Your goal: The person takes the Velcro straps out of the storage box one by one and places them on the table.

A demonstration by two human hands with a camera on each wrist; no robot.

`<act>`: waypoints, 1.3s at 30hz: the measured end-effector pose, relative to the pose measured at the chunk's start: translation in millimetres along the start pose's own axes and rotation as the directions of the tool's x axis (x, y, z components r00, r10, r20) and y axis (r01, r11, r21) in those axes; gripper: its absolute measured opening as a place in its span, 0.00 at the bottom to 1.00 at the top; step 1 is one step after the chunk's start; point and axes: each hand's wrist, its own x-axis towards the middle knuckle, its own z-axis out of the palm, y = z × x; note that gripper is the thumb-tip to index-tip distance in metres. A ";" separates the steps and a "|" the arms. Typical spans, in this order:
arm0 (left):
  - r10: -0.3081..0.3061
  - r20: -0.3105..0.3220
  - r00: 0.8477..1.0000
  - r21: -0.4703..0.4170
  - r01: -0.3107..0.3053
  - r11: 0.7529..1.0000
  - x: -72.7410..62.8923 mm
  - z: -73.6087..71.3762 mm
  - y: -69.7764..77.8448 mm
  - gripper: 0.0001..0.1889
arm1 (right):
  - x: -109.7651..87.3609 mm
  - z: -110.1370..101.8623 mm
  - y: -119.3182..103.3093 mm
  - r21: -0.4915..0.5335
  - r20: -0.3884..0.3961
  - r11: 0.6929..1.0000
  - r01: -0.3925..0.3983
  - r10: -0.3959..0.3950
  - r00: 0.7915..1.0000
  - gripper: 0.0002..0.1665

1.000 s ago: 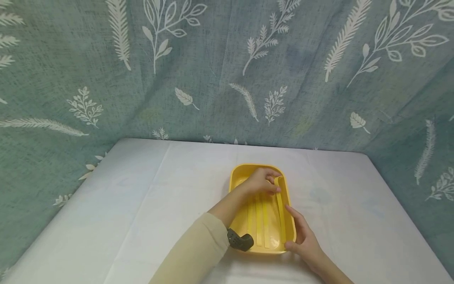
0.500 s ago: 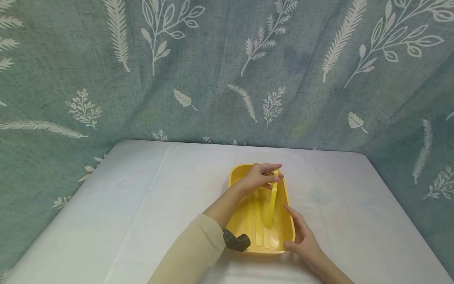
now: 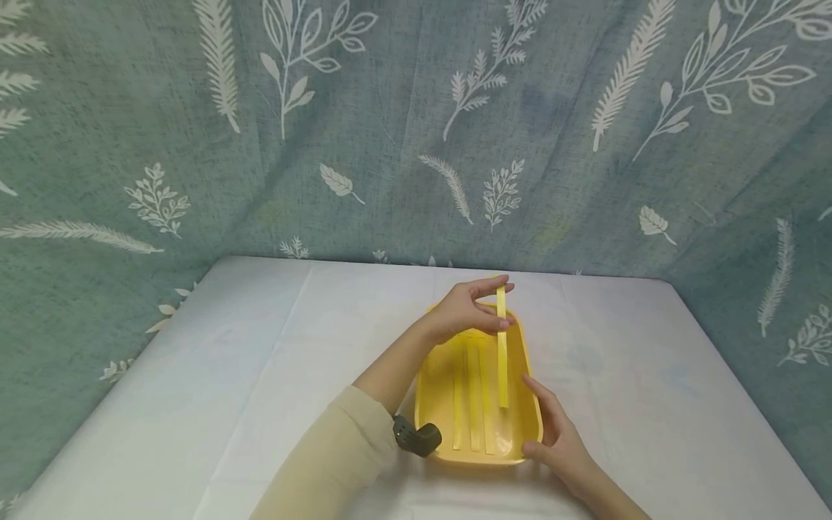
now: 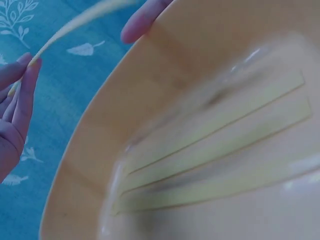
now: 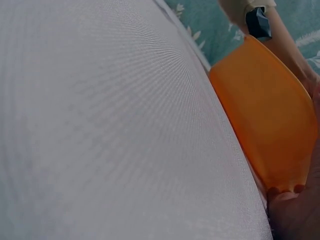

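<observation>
One strip point(image 3: 503, 368) just lifted off tray point(image 3: 437, 415), pinched above it by your left hand point(image 3: 463, 310), leaving three strips point(image 3: 474, 404) inside; your right hand point(image 3: 559, 437) grips tray's side.

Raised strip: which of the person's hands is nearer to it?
Left: the left hand pinches the strip; the right hand, apart from it, holds the side of the tray.
</observation>
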 end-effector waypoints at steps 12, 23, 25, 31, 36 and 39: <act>-0.069 -0.015 0.998 0.046 0.069 0.997 -36.9 -23.2 37.1 0.40 | -4.6 -1.6 5.8 -0.010 -0.001 0.999 0.041 -0.041 0.999 0.48; -0.067 -0.034 0.997 0.071 0.069 0.995 -55.2 -51.3 25.5 0.42 | -0.6 -1.6 3.4 -0.008 0.006 1.000 0.026 -0.026 1.000 0.48; -0.066 -0.035 0.997 0.081 0.068 0.994 -61.9 -53.4 26.1 0.42 | -0.5 -1.8 3.2 -0.007 0.010 1.000 0.020 -0.020 1.000 0.48; -0.054 -0.043 0.998 0.136 0.060 0.989 -79.7 -61.0 25.5 0.41 | -0.6 -1.6 -0.2 0.012 0.005 1.000 0.013 -0.013 1.000 0.48; -0.095 -0.059 0.994 0.155 0.103 0.983 -97.9 -66.9 23.5 0.41 | -0.5 -0.9 0.1 0.007 0.003 1.000 -0.003 0.003 1.000 0.48; -0.122 -0.071 0.990 0.148 0.131 0.980 -110.4 -69.4 24.1 0.41 | -0.3 -0.5 0.8 0.014 0.008 1.000 0.000 -0.001 1.000 0.49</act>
